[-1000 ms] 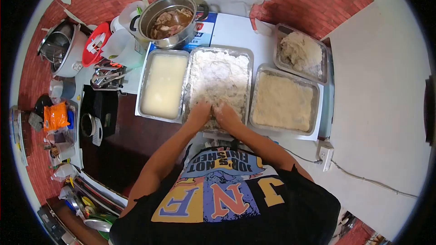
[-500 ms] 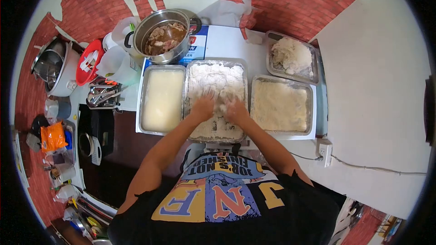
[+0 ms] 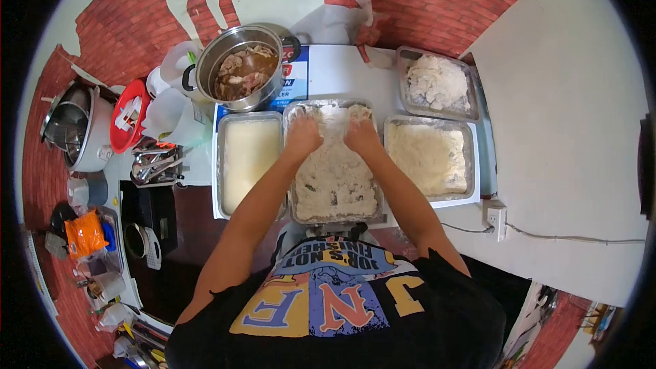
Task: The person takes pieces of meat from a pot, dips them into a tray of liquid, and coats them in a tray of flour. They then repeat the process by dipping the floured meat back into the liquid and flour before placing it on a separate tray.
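Observation:
A metal tray (image 3: pixel 335 201) filled with white flour (image 3: pixel 336 164) lies straight in front of me. My left hand (image 3: pixel 304 135) is at its far left corner, fingers curled down into the flour. At the far right corner my right hand (image 3: pixel 361 131) has its flour-coated fingers bent around a floury clump. Between the hands, a smooth white patch shows at the far end. Lumpier flour with darker gaps covers the near half. Left of this tray stands another tray (image 3: pixel 217 164) of pale cream liquid. A third tray (image 3: pixel 473 157), holding a yellowish powdery layer, is on the right.
A steel pot (image 3: pixel 242 104) with meat in brown liquid stands at the back left. At the back right is a tray (image 3: pixel 410 106) of flour-coated pieces. A red basket (image 3: pixel 121 126), a utensil rack (image 3: pixel 156 162) and a wall outlet (image 3: pixel 497 217) flank the table.
Both hands have moved from the tray's middle to its far corners, farther apart. Flour now covers more of the near half. The view has shifted slightly.

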Demonstrator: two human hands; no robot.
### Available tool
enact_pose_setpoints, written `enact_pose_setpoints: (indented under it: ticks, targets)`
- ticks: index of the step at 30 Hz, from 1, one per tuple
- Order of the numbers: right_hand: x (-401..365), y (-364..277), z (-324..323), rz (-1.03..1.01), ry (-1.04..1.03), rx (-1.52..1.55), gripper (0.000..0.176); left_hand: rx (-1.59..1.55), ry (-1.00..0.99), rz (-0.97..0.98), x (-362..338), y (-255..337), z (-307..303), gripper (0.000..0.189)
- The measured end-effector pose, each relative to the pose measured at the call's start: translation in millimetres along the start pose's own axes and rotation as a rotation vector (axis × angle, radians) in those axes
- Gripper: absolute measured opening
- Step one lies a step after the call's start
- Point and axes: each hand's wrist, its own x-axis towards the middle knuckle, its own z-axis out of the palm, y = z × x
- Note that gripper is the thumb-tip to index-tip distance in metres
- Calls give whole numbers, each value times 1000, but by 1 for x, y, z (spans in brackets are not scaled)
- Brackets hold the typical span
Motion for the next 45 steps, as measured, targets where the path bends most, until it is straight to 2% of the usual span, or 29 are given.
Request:
enact_pose_setpoints:
  ticks: [1, 3, 6, 9, 11, 12, 14, 17, 18, 20, 21, 24, 26, 27, 29, 30, 33, 35, 38, 39, 41, 44, 45]
  targets:
    - [7, -4, -7, 36, -86, 14, 31, -21, 27, -50, 8, 1, 12, 50]
    - [6, -22, -69, 74, -219, 102, 27, -72, 34, -101, 19, -1, 21, 50]
    - [21, -9, -22, -309, -16, -63, 24, -210, 6, -79, 34, -9, 28, 48]
    - [30, -16, -21, -268, -97, -13, 25, -461, 46, -33, 47, -20, 39, 44]
    - [38, -11, -31, -69, -104, 402, 32, -640, 74, -32, 49, -20, 35, 40]
    - [38, -8, -35, 36, -107, 606, 37, -631, 81, -35, 55, -25, 43, 40]
    - [35, 1, -22, 86, -36, 753, 48, -612, 99, -42, 68, -39, 65, 40]
    - [21, 5, -24, 44, 109, 712, 55, -435, 154, -96, 27, -3, -9, 39]
    - [12, 4, -31, 11, 162, 654, 56, -492, 198, -11, 18, 2, -23, 39]
    - [-12, -5, -80, 36, 61, 709, 57, -606, 284, 159, 2, 8, -35, 38]
    - [-21, -8, -95, 49, 14, 735, 58, -606, 314, 181, -4, 8, -32, 37]
    - [-45, -7, -67, -91, 304, 569, 53, -575, 397, 261, -31, 6, -2, 33]
    - [-63, -15, -57, -74, 177, 627, 50, -517, 449, 333, -48, 5, 27, 31]
    - [-72, -19, -51, -68, 114, 654, 49, -373, 310, 286, -58, 9, 30, 33]
    - [-89, -17, -8, -260, 192, 403, 46, -87, 34, 183, -78, 19, 33, 36]
    - [-94, -17, -5, -356, 231, 274, 44, -86, 64, 226, -86, 20, 37, 38]
    - [-102, -13, -6, -358, 287, 297, 47, -111, 180, 315, -91, 6, 49, 43]
    - [-92, -13, -31, -227, 310, 397, 47, -180, 283, 337, -77, -7, 55, 48]
    - [-52, -9, -29, -102, 341, 475, 49, -160, 641, 317, -41, -9, 48, 44]
    - [-38, -9, -24, -74, 353, 488, 50, -174, 461, 197, -29, -7, 43, 45]
    - [-20, -13, -22, 14, 185, 459, 55, -194, 105, -42, -9, -4, 26, 48]
    - [7, -10, -40, 36, -148, 470, 58, -351, -34, -145, -2, -2, 1, 47]
    - [10, -10, -51, 25, -272, 481, 58, -388, -22, -123, -6, 0, -6, 46]
